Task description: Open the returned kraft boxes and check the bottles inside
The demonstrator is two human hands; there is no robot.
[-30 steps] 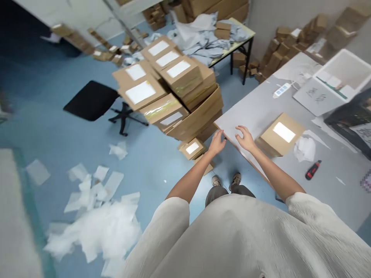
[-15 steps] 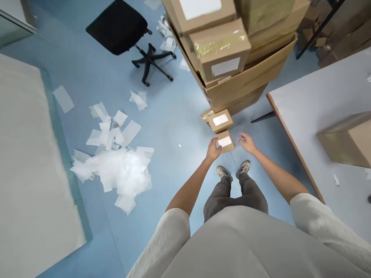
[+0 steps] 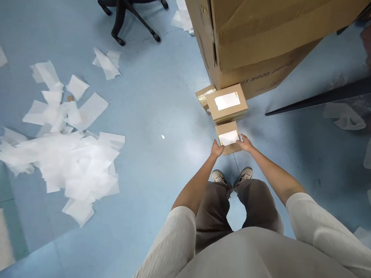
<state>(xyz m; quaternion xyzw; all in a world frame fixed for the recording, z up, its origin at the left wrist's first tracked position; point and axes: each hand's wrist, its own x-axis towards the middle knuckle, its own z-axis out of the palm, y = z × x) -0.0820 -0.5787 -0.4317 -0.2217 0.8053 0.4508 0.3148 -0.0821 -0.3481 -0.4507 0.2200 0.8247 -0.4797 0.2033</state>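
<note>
A small cardboard box with a white label on top is in front of my feet. My left hand grips its left side, thumb over the top edge. On the opposite side my right hand holds the box the same way, with the thumb by the label. Just beyond it a second labelled cardboard box touches or nearly touches the held one. A third box, with shiny tape, lies partly hidden behind that one.
A very large cardboard carton rises beyond the small boxes. White paper sheets lie heaped on the floor to the left. An office chair base stands at the top, and a dark table leg slants in from the right.
My view has dropped lower and closer to the floor as I bend. Both hands have closed in on the near box; my right hand was apart from it before.
</note>
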